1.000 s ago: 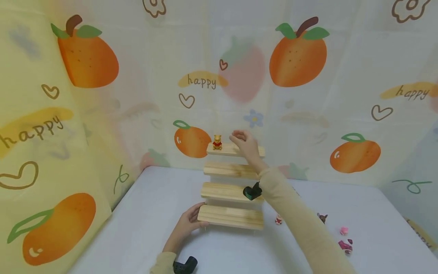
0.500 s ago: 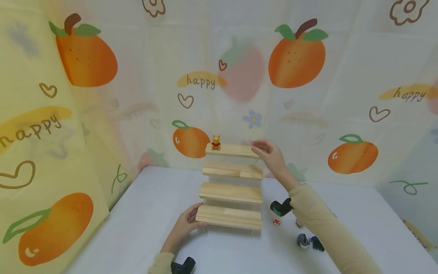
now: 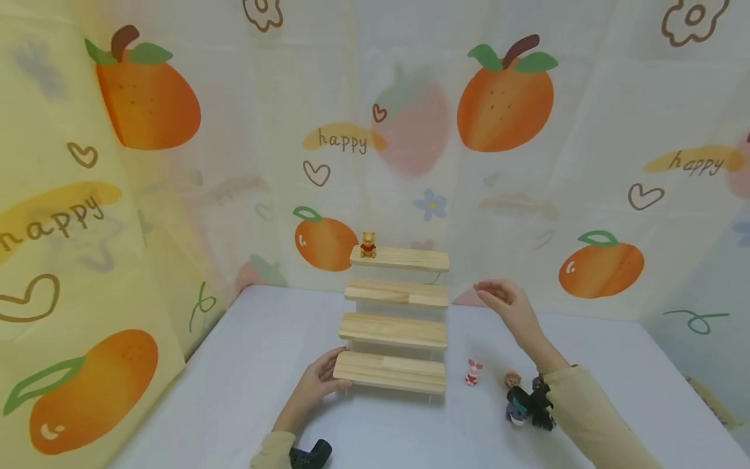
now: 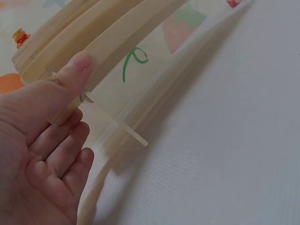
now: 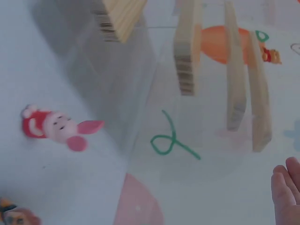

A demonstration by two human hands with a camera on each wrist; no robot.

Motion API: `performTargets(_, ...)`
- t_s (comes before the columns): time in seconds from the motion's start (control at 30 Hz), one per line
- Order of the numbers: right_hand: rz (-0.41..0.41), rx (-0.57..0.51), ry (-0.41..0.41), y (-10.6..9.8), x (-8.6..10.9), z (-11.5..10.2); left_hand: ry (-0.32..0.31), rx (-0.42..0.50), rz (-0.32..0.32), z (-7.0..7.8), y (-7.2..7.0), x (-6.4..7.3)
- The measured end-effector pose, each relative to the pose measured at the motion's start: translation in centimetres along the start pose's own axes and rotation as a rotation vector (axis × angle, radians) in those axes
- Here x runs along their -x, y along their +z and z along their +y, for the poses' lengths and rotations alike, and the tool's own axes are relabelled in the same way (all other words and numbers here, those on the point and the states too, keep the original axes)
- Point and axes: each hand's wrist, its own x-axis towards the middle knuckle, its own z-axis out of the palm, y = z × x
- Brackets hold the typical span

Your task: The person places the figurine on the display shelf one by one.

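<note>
A four-tier stand of pale wooden boards, the display shelf [image 3: 389, 369], stands on the white table. My left hand [image 3: 316, 384] grips the left end of its lowest board; in the left wrist view the thumb [image 4: 75, 70] lies on the board and the fingers curl below. On the top board, at the left, sits a yellow bear figurine [image 3: 368, 246] in a red shirt. My right hand [image 3: 512, 309] hovers in the air right of the shelf, holding nothing, fingers loosely bent. Below it stands a pink piglet figurine [image 3: 472, 372] in red, also seen in the right wrist view [image 5: 61, 127].
More small figurines stand on the right of the table, among them a brown-haired one [image 3: 512, 379] and a blue-grey one [image 3: 516, 412]. The black wrist camera [image 3: 530, 404] partly covers them. A fruit-printed cloth [image 3: 504, 176] hangs behind the table.
My right hand has moved from above the top board out to the right and down, away from the shelf. The left hand keeps its grip, and the bear figurine stays put.
</note>
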Motion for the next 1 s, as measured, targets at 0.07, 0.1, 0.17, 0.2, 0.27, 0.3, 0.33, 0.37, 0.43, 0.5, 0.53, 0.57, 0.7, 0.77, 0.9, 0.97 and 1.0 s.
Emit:
performTargets(0.07,0.007,0.004,0.005,-0.6,0.7,0.6,-0.012,-0.005,0.002,0.0,0.1,-0.1)
performTargets(0.1,0.008,0.007,0.011,-0.8,1.1,0.9,-0.015,-0.006,0.001,-0.1,0.1,-0.1)
performTargets(0.17,0.01,0.005,0.015,-1.3,1.7,1.5,-0.024,-0.011,0.0,-0.1,0.2,-0.1)
performTargets(0.2,0.009,0.002,0.02,-1.4,2.0,1.7,-0.027,-0.009,0.0,-0.1,0.2,-0.1)
performTargets(0.27,0.012,0.001,0.019,-1.7,2.6,1.9,-0.027,-0.012,0.002,0.0,0.2,-0.1)
performTargets(0.3,0.011,-0.003,0.017,-1.7,2.9,1.9,-0.027,-0.014,0.004,0.1,0.3,0.0)
performTargets(0.33,0.012,-0.003,0.014,-1.8,3.2,1.8,-0.025,-0.01,0.005,0.1,0.3,0.0)
performTargets(0.37,0.011,-0.002,0.006,-1.8,3.5,1.7,-0.026,-0.007,0.005,0.2,0.3,0.1)
performTargets(0.43,0.014,0.007,-0.017,-1.9,4.1,1.7,-0.023,-0.002,0.007,0.4,0.2,0.1)
performTargets(0.5,0.012,0.008,-0.035,-2.0,4.8,1.7,-0.021,0.001,0.007,0.5,0.2,0.1)
performTargets(0.53,0.01,0.004,-0.042,-2.1,5.1,1.7,-0.02,0.005,0.006,0.5,0.2,0.2)
performTargets(0.57,0.008,-0.005,-0.048,-2.3,5.4,1.8,-0.022,0.003,0.008,0.5,0.2,0.2)
performTargets(0.7,0.002,-0.032,-0.035,-2.8,6.7,2.2,-0.031,0.01,-0.002,0.2,0.3,0.3)
performTargets(0.77,0.001,-0.046,-0.032,-3.0,7.2,2.5,-0.032,0.017,-0.005,0.0,0.2,0.4)
performTargets(0.9,0.017,-0.007,0.017,-3.2,7.9,2.8,-0.004,0.03,-0.006,-0.3,0.1,0.3)
performTargets(0.97,0.022,0.013,0.044,-3.3,8.2,2.9,0.004,0.032,-0.003,-0.3,0.1,0.2)
performTargets(1.0,0.022,0.006,0.04,-3.3,8.3,3.1,0.006,0.033,-0.007,-0.3,0.1,0.1)
